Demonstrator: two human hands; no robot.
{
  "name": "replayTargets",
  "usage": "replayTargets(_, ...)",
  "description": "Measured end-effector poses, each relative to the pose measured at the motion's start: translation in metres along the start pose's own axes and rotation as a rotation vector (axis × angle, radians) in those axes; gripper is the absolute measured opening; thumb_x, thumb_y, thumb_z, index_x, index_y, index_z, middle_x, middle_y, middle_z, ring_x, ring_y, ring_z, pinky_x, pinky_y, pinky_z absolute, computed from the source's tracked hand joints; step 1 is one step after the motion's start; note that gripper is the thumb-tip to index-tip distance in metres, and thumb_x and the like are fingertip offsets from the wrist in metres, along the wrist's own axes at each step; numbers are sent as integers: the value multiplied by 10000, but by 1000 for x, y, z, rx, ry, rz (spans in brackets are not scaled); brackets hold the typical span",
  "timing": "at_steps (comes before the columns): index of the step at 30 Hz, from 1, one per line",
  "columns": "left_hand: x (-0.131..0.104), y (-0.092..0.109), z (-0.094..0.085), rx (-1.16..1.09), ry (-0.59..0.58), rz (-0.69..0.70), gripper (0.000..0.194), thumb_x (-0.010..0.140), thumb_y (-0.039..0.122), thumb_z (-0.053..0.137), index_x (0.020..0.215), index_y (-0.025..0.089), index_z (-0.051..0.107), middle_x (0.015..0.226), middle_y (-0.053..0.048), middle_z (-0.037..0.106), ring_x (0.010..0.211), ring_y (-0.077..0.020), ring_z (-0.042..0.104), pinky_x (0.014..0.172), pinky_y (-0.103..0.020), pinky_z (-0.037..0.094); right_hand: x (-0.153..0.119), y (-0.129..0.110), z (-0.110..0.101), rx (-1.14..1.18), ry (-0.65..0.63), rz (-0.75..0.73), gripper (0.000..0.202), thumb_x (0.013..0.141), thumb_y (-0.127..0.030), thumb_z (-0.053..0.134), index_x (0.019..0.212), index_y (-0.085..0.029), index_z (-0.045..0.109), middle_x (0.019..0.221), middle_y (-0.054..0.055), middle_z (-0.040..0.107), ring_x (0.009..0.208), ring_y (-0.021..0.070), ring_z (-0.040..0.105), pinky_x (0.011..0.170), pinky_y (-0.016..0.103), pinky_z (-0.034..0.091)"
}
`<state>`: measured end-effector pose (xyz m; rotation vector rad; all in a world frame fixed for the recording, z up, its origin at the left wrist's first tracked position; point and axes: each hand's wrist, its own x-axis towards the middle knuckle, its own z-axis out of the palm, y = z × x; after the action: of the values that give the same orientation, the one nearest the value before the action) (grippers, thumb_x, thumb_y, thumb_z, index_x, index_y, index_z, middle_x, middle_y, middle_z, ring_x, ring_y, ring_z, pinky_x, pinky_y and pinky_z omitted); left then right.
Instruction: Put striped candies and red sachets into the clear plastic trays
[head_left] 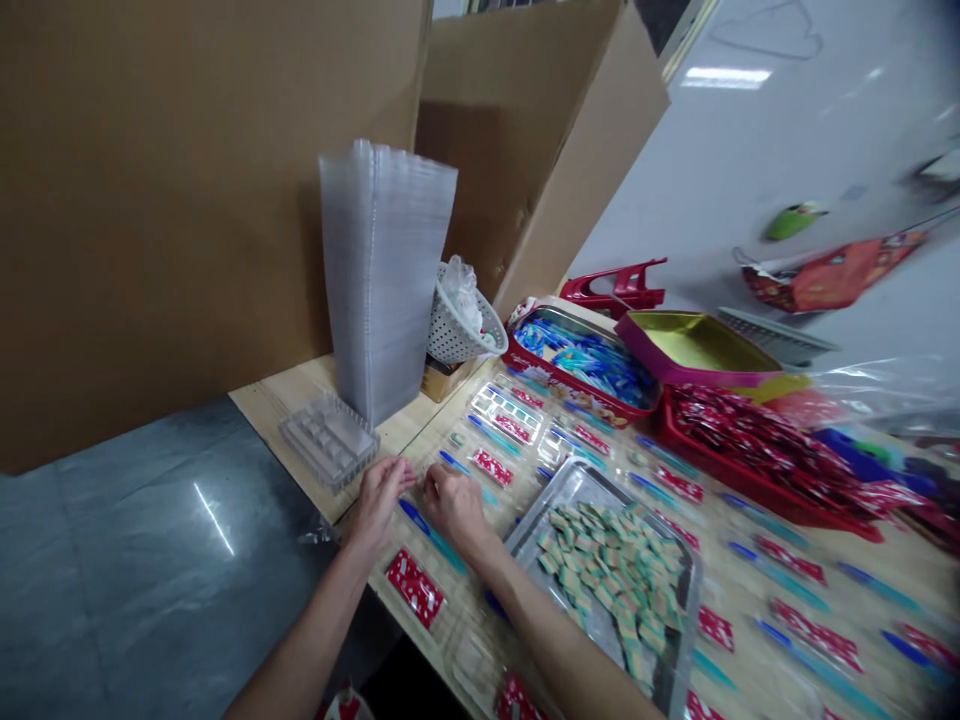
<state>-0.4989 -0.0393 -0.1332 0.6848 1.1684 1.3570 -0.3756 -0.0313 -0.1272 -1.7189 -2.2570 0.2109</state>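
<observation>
My left hand point(384, 497) is over the near edge of the table, its fingers drawn together and pointing right. Close beside it, my right hand point(454, 503) is closed with the fingers curled downward over a clear plastic tray. Whatever either hand pinches is too small or hidden to make out. Just below them lie a blue pen-like stick point(431, 533) and a red packet with white spots point(415, 588), both in a clear compartment tray. To the right of my right forearm stands a metal tray point(536, 520) holding many small green-and-tan square pieces point(611, 560).
A tall stack of clear plastic trays point(390, 280) stands behind, with a single clear tray point(330, 440) before it. A white basket point(454, 325), a red tin of blue sticks point(585, 395) and a red container of shiny red packets point(757, 450) line the back. Cardboard point(187, 200) walls the left.
</observation>
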Motion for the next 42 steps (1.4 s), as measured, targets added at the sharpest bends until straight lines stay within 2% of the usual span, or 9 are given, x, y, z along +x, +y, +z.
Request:
replayTargets(8, 2, -1, 0, 26, -8, 11, 333, 689, 419, 645, 796, 107, 593, 763, -77, 649, 758, -186, 635, 748, -319, 503, 0, 0, -1, -28, -12, 27, 171, 820, -144, 440, 780, -159, 606, 908, 83, 592, 711, 153, 555, 563, 253, 301)
replayTargets(13, 0, 3, 1, 31, 0, 12, 331, 669, 417, 659, 778, 111, 598, 739, -77, 653, 749, -190, 641, 746, -321, 506, 4, 5, -12, 139, -12, 26, 195, 818, -112, 445, 781, -163, 629, 818, 50, 609, 724, 137, 565, 626, 224, 345)
replayTargets(25, 6, 6, 5, 114, -15, -42, 321, 531, 356, 695, 717, 118, 586, 647, -45, 659, 647, -200, 651, 716, -366, 538, 0, 5, -8, 127, -59, 38, 166, 793, -248, 514, 861, -180, 650, 877, 54, 650, 711, 166, 579, 562, 240, 353)
replayTargets(29, 2, 10, 11, 128, 3, -17, 290, 528, 339, 697, 695, 129, 585, 629, -29, 650, 623, -182, 638, 700, -357, 541, -27, 26, -36, 282, 59, 40, 142, 822, -223, 519, 864, -196, 651, 868, 25, 656, 768, 148, 578, 638, 219, 380)
replayTargets(33, -15, 10, 32, 144, 14, 119, 287, 584, 358, 700, 750, 142, 605, 682, -15, 652, 669, -162, 631, 723, -313, 522, -85, 72, -66, 352, 184, 192, 129, 813, -145, 515, 821, -182, 638, 829, 15, 640, 741, 129, 571, 673, 205, 385)
replayTargets(35, -29, 3, 51, 242, -63, 173, 293, 646, 375, 666, 829, 150, 622, 740, -24, 662, 709, -167, 631, 722, -298, 510, -115, 96, -74, 267, 192, 315, 115, 818, -153, 515, 795, -175, 626, 817, 26, 627, 733, 137, 568, 667, 216, 376)
replayTargets(38, -50, -17, 86, 513, -337, 193, 261, 703, 341, 611, 874, 145, 634, 755, -53, 663, 698, -199, 625, 660, -309, 500, -145, 118, -74, 89, 140, 478, 94, 814, -218, 545, 768, -167, 610, 838, 56, 612, 768, 170, 567, 651, 236, 360)
replayTargets(40, -61, -34, 109, 708, -526, 255, 177, 712, 253, 578, 843, 150, 639, 759, -65, 656, 690, -208, 618, 660, -322, 492, -154, 122, -69, 39, 126, 494, 100, 815, -250, 550, 791, -169, 603, 873, 68, 604, 810, 184, 565, 655, 239, 357)
replayTargets(42, -66, -49, 127, 902, -669, 428, 196, 700, 129, 526, 857, 173, 635, 861, -74, 647, 776, -214, 609, 737, -334, 475, -157, 123, -64, 63, 142, 467, 75, 812, -233, 545, 818, -177, 596, 895, 62, 601, 822, 180, 561, 663, 236, 355)
